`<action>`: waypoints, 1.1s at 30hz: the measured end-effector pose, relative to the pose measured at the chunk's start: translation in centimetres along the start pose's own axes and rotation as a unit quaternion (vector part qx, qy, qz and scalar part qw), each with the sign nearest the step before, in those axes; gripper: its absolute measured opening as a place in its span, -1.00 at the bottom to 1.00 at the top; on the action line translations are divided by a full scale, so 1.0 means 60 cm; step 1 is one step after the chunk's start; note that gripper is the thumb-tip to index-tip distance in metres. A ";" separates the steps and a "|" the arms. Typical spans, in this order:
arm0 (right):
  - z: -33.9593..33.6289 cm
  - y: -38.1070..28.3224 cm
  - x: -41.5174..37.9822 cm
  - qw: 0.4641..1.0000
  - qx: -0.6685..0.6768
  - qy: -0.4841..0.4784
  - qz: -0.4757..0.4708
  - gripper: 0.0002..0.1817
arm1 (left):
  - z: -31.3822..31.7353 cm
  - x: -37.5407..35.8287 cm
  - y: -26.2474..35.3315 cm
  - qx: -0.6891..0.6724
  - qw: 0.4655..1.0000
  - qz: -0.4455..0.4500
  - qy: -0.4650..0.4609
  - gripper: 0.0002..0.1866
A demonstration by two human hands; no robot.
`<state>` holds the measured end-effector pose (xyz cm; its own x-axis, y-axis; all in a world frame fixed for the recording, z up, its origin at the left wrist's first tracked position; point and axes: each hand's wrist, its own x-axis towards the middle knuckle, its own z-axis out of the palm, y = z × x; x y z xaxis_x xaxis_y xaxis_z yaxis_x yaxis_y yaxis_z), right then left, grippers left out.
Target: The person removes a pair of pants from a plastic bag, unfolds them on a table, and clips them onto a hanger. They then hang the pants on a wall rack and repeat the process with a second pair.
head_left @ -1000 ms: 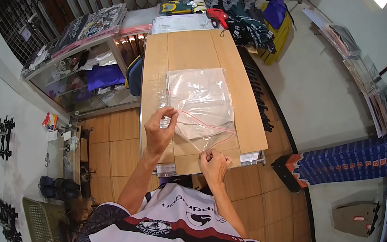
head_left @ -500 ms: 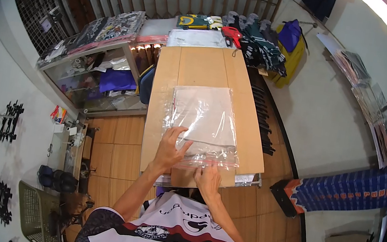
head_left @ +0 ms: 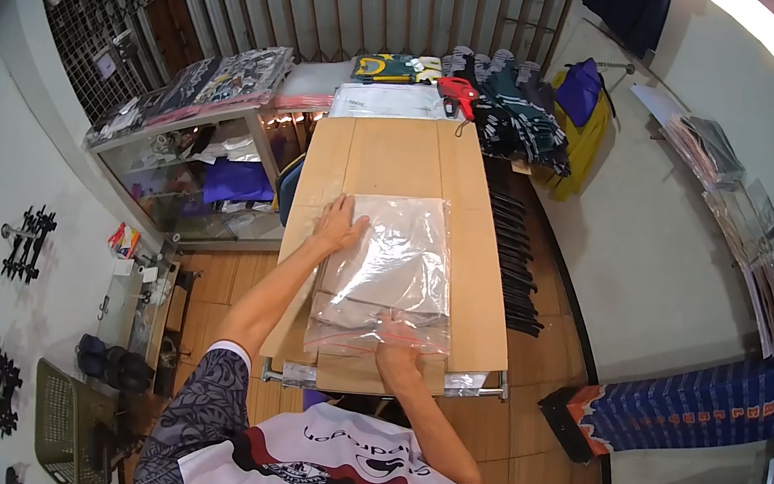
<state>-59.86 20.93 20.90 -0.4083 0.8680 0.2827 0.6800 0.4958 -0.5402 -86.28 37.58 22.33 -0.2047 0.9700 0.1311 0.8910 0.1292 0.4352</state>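
**Bag flat on bench, both hands pressing it down**

Clear plastic bag (head_left: 390, 273) with a pale folded garment inside lies flat on the wooden bench (head_left: 390, 156), long axis running away from the person. Its red-lined opening edge is nearest the person, close to the near edge of the bench.

Left hand (head_left: 339, 224): open, fingers spread, palm down on the far-left corner of the bag, partly on the bare wood beside it. Grasping nothing. Arm stretched well forward.

Right hand (head_left: 394, 342): fingers flat on the near edge of the bag at the red strip, pressing down. Not clenched; whether a fingertip pinches the strip cannot be told.

Changes against the earlier frames:
- One second ago the bag was lifted and loose, its mouth held open; left hand pinched the edge up high, right hand pinched the red strip near the bench edge.
- Half a second ago the bag was already down; left hand lay flat near the middle-left of the bag, right hand on the strip.
- Now the left hand has slid up to the far corner of the bag. Right hand remains on the near strip.
- Bag looks smoother, fewer wrinkles than before.

Surroundings: far end of bench carries a stack of packed bags (head_left: 387, 100), a red tool (head_left: 456, 91), and dark folded garments (head_left: 509, 109). Glass display case (head_left: 193, 156) stands left of the bench.
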 end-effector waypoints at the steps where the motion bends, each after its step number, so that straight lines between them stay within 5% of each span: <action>1: -0.001 0.000 0.003 1.000 -0.007 -0.023 0.008 -0.66 | 0.002 0.006 -0.001 0.018 1.000 -0.013 -0.013 -0.11; 8: 0.014 0.034 -0.026 0.999 0.015 -0.035 -0.027 -0.65 | 0.005 0.055 0.000 0.070 0.988 -0.086 -0.109 -0.02; 13: -0.059 -0.011 -0.054 0.990 0.014 -0.142 -0.004 -0.85 | -0.006 0.043 0.012 0.059 0.988 -0.097 -0.104 -0.06; 17: -0.105 -0.031 -0.072 0.969 0.015 -0.246 -0.017 -0.80 | -0.007 0.039 0.018 0.069 0.988 -0.102 -0.095 -0.09; 21: -0.112 -0.050 -0.088 0.968 0.070 -0.242 0.007 -0.79 | 0.011 0.046 0.000 0.067 0.993 -0.069 -0.062 -0.10; 24: -0.097 -0.049 -0.101 0.986 0.119 -0.113 -0.042 -0.72 | 0.003 0.037 0.008 0.029 0.994 -0.101 -0.034 -0.15; 27: -0.073 -0.036 -0.113 0.992 0.049 -0.066 -0.098 -0.55 | 0.030 0.041 -0.036 -0.071 0.988 -0.093 0.103 -0.21; 33: -0.046 -0.028 -0.128 0.992 -0.013 -0.081 -0.091 -0.34 | 0.049 0.097 -0.102 -0.146 0.940 -0.277 0.134 -0.44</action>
<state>-56.18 13.49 21.81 -0.6171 0.7490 0.2411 0.6011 0.6464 -0.4699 -91.73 43.04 17.78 -0.7340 0.6790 0.0154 0.4766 0.4988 0.7239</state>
